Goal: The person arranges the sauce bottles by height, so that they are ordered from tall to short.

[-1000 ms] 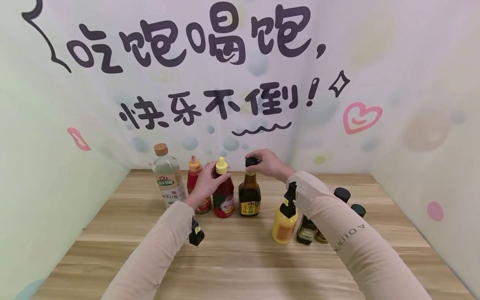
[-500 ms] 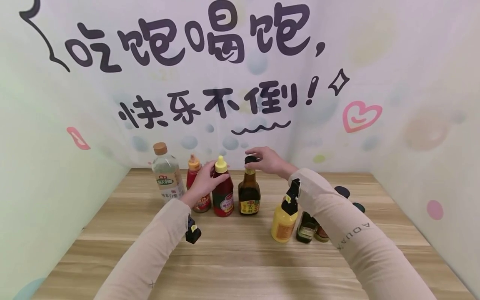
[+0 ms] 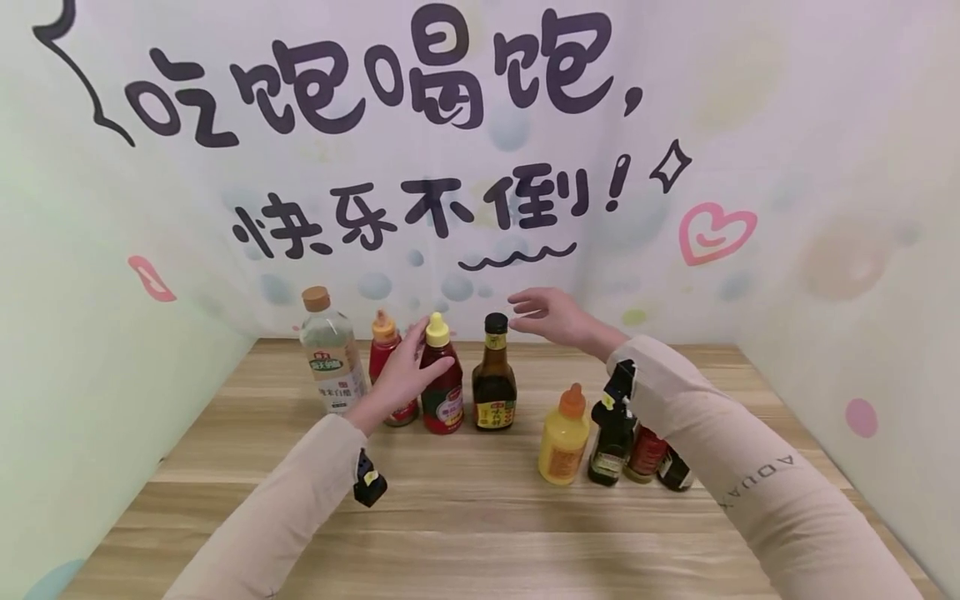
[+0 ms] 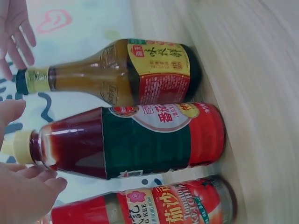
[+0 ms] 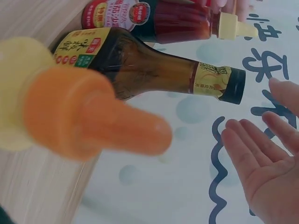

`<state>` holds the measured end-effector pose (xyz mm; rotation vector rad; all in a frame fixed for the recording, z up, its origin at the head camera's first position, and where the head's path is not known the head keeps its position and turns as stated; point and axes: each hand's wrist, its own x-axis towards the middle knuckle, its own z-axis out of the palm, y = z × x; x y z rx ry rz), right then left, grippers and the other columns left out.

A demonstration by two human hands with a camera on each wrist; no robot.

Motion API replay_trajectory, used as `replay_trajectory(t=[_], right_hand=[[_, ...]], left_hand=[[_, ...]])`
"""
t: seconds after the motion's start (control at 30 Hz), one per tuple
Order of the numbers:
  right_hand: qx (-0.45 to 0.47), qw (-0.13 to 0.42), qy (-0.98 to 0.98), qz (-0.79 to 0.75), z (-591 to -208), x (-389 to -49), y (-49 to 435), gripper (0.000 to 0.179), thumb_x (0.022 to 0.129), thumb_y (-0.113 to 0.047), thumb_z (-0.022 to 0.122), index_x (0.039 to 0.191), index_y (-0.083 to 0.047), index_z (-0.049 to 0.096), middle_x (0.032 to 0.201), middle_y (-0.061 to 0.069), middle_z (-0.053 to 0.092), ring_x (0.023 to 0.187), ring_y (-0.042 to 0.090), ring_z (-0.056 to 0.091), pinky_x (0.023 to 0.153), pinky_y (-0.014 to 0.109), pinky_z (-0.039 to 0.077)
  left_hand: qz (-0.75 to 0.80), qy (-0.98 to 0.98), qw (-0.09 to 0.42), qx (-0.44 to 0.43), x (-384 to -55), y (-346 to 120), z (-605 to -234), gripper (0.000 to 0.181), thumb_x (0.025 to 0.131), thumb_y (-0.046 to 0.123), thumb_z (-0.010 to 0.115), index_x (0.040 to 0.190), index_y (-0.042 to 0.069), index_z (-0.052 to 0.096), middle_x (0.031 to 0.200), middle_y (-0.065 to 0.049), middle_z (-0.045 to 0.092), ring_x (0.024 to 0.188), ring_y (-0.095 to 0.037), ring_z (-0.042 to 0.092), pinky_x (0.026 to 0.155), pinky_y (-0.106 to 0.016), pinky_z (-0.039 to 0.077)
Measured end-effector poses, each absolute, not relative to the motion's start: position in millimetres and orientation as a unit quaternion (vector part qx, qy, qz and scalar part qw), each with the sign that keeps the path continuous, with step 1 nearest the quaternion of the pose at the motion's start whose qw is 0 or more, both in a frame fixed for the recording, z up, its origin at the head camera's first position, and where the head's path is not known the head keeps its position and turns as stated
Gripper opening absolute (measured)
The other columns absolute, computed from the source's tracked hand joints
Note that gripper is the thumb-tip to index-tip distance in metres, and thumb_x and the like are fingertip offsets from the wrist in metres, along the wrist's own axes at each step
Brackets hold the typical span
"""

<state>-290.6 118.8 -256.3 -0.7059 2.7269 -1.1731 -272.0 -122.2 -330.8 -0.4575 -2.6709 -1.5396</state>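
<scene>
In the head view we see the left hand (image 3: 401, 371) at the neck of a red sauce bottle (image 3: 444, 396) with a yellow top, thumb in front and fingers behind; from the left wrist we note the thumb parted from the bottle and the fingers just beside its neck, a loosely spread hand without a grip, though we cannot tell whether the fingertips touch. The right hand (image 3: 558, 319) lies just to the right of the top of a brown bottle (image 3: 493, 387), apart from it; from the right wrist we see its fingers extended and nothing held. Both bottles stand upright, side by side, on the surface (image 3: 465, 525). Left of them we find a ketchup bottle (image 3: 384, 350), partly behind the left hand, then a clear bottle (image 3: 328, 337). Nearer us, at right, stand a yellow squeeze bottle (image 3: 564, 446) and three darker containers (image 3: 647, 454), partly covered by the right sleeve (image 3: 720, 433).
</scene>
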Motion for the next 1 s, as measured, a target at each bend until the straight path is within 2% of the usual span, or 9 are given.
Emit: replay_trajectory(t=[0.3,0.5,0.7,1.0], right_hand=[[-0.252,0.007,0.886,-0.388,-256.4,-281.3,135.5,0.036,0.085,-0.016,0.059,0.117,-0.001,0.054,0.112,0.016,0.057,0.098,0.027,0.057,0.082,0.037,0.046],[-0.246,0.01,0.881,-0.405,-257.8,-277.2,153.5,0.037,0.086,-0.017,0.059,0.119,-0.002,0.053,0.114,0.016,0.057,0.099,0.027,0.056,0.084,0.037,0.046],[-0.245,0.012,0.869,-0.429,-261.0,-271.2,177.1,0.037,0.086,-0.014,0.059,0.119,0.001,0.052,0.113,0.018,0.057,0.098,0.03,0.057,0.081,0.036,0.047],[-0.226,0.013,0.881,-0.414,-261.6,-258.8,214.7,0.04,0.087,-0.023,0.057,0.121,-0.002,0.051,0.116,0.017,0.055,0.1,0.027,0.056,0.083,0.038,0.046]], left_hand=[[-0.465,-0.868,0.045,-0.168,-256.0,-132.8,-316.6,0.07,0.086,0.024,0.058,0.141,0.009,0.018,0.144,-0.012,0.022,0.13,-0.026,0.023,0.101,-0.045,0.025],[-0.463,-0.866,0.054,-0.181,-247.0,-135.6,-307.0,0.07,0.085,0.024,0.059,0.141,0.009,0.02,0.142,-0.014,0.025,0.129,-0.028,0.025,0.099,-0.048,0.027],[-0.479,-0.851,0.061,-0.205,-238.3,-135.1,-294.7,0.069,0.085,0.025,0.06,0.141,0.011,0.021,0.143,-0.009,0.024,0.129,-0.025,0.023,0.101,-0.045,0.026],[-0.484,-0.831,0.05,-0.268,-230.5,-115.9,-290.6,0.066,0.085,0.018,0.06,0.14,0.008,0.023,0.143,-0.009,0.024,0.129,-0.024,0.025,0.103,-0.042,0.023]])
